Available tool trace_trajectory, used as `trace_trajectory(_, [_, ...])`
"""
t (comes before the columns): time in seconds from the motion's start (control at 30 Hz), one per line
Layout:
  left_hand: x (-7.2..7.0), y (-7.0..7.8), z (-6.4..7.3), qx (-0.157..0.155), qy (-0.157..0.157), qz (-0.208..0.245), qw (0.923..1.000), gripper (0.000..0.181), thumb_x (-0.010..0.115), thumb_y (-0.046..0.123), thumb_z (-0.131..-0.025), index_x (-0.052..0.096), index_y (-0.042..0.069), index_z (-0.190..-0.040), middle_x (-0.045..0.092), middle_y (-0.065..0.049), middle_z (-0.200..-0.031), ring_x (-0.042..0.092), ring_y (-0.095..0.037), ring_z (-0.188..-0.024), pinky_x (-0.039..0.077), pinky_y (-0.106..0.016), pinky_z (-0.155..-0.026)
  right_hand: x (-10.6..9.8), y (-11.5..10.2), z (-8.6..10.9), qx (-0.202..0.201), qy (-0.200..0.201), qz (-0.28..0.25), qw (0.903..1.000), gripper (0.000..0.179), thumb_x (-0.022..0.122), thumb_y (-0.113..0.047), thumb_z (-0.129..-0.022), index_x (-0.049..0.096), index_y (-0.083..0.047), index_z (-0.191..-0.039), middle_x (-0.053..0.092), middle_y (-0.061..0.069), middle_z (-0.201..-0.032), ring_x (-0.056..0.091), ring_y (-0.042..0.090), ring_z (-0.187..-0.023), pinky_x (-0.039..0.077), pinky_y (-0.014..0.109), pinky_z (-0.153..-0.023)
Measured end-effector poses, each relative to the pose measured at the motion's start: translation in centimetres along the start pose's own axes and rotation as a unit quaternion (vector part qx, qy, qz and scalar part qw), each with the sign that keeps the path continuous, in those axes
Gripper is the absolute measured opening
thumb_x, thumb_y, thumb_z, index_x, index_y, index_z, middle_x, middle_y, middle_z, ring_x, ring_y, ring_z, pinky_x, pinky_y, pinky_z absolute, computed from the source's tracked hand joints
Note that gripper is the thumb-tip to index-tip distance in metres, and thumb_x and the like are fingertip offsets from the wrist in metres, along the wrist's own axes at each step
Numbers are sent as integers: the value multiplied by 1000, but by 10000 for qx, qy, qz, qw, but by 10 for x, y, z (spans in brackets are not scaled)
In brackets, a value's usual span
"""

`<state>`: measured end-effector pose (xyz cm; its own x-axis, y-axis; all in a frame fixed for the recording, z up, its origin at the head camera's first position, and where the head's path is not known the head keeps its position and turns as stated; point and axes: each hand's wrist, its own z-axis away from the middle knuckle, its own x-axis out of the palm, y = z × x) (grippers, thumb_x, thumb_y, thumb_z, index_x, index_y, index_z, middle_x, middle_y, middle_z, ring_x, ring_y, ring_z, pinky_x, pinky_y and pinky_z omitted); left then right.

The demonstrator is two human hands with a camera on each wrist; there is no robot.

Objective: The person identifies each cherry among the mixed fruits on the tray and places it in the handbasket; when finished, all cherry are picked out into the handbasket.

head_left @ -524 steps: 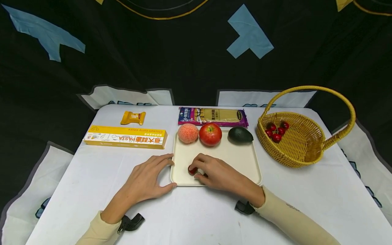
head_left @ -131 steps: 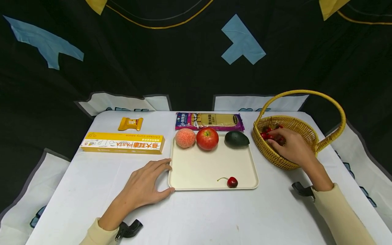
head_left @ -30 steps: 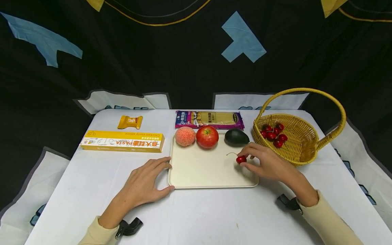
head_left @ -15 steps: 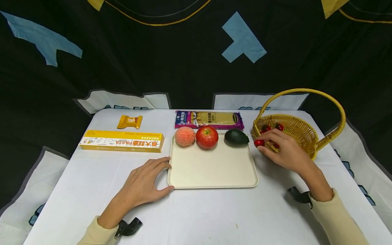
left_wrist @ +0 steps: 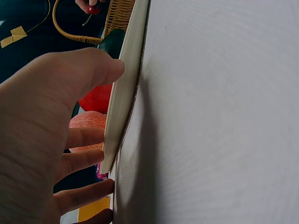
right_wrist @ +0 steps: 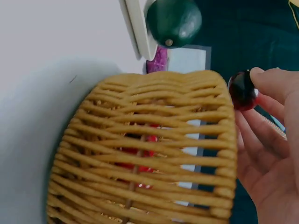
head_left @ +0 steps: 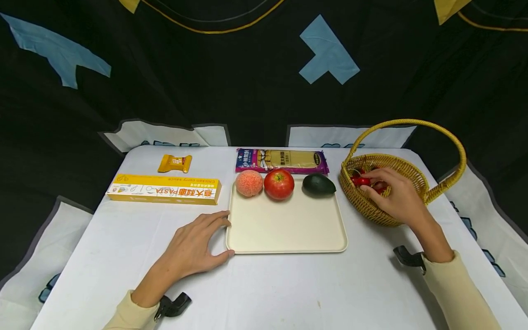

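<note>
My right hand (head_left: 393, 195) pinches a dark red cherry (right_wrist: 241, 93) between thumb and fingers, just above the rim of the wicker basket (head_left: 406, 201). More red cherries lie inside, partly covered by the hand in the head view. At the left side of the cream tray (head_left: 284, 229), my left hand (head_left: 195, 243) rests with spread fingers, thumb at the near corner and fingertips at the edge. Along the tray's far side sit a pink, rough-skinned peach-like fruit (head_left: 249, 183), a red apple (head_left: 279, 184) and a dark green avocado (head_left: 318, 185).
Behind the tray lies a purple pack of pasta (head_left: 282, 161). To the left are a yellow pasta box (head_left: 165, 189) and a small orange snack packet (head_left: 175, 163). The basket's tall handle (head_left: 416, 121) arches over it. A black patterned cloth (head_left: 231, 82) hangs behind the table.
The right hand has carried the cherry from over the tray rightward to the basket. The tray's near part, where a cherry lay earlier, now shows bare. My left hand stays put.
</note>
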<state>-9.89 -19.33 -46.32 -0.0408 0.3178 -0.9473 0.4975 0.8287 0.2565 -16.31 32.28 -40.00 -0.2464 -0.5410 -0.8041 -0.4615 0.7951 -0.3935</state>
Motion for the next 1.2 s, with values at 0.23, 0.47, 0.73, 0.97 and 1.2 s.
trace_trajectory(0.23, [-1, 0, 0, 12, 15, -1, 10000, 67, 82, 64, -82, 70, 23, -134, 57, 3, -158, 59, -22, -137, 61, -48, -88, 2, 9, -1, 80, 107, 106, 9999, 35, 89, -2, -86, 77, -2, -119, 73, 14, -112, 71, 27, -84, 52, 15, -74])
trace_trajectory(0.47, [0, -1, 1, 10, 53, 19, 10000, 67, 84, 63, -81, 71, 23, -133, 58, 2, -158, 61, -24, -135, 61, -49, -87, 5, 15, 0, 449, -331, 275, 9981, 32, 86, -11, -92, 75, -4, -121, 71, 15, -110, 68, 32, -91, 60, 53, -77])
trace_trajectory(0.73, [0, 0, 1, -43, -17, 41, 10000, 66, 83, 63, -81, 71, 24, -132, 57, 3, -158, 60, -23, -136, 61, -49, -88, 8, 22, 2, 738, -958, 148, 9926, 32, 81, -16, -97, 74, -5, -126, 71, 21, -118, 69, 37, -101, 60, 62, -85])
trace_trajectory(0.97, [-1, 0, 1, -29, -11, 49, 10000, 66, 83, 63, -81, 71, 23, -132, 57, 3, -158, 60, -23, -136, 61, -49, -88, 11, 27, -2, 519, -1138, 189, 9920, 28, 82, -9, -94, 76, -5, -121, 74, 17, -111, 71, 32, -96, 60, 53, -81])
trace_trajectory(1.2, [1, -1, 1, 51, 100, 39, 9999, 67, 85, 61, -80, 71, 22, -133, 58, 2, -158, 60, -23, -136, 61, -50, -87, 13, 32, -2, 685, -1444, 14, 9872, 28, 82, -7, -94, 76, -3, -121, 75, 16, -108, 72, 31, -95, 61, 47, -80])
